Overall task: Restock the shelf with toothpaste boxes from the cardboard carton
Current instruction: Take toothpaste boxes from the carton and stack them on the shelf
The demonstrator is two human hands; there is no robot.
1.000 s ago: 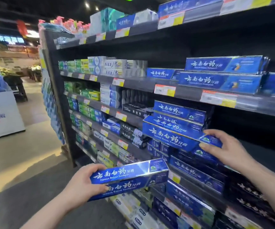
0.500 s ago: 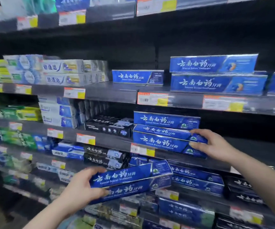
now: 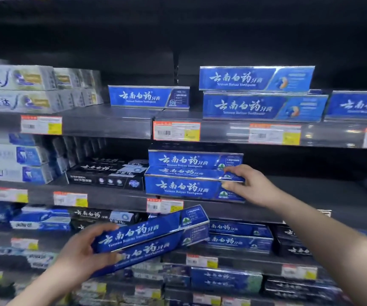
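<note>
Two long blue toothpaste boxes (image 3: pixel 151 239) with white lettering sit stacked in our left hand (image 3: pixel 83 253) at the lower centre of the frame, tilted up to the right and held in front of the lower shelves; our fingers are clamped around their left end. Our right hand (image 3: pixel 247 186) reaches in from the lower right to the stack of blue toothpaste boxes (image 3: pixel 193 175) on the dark middle shelf (image 3: pixel 310 191) at the centre of the frame, thumb and fingers pinching the right end of the front box in that stack. Just left of the stack lie black toothpaste boxes (image 3: pixel 107 173). On the shelf above, at the upper right, more blue boxes (image 3: pixel 259 93) stand in a pile, with orange-edged price labels (image 3: pixel 176 130) along the rail beneath them. We see no cardboard carton.
</note>
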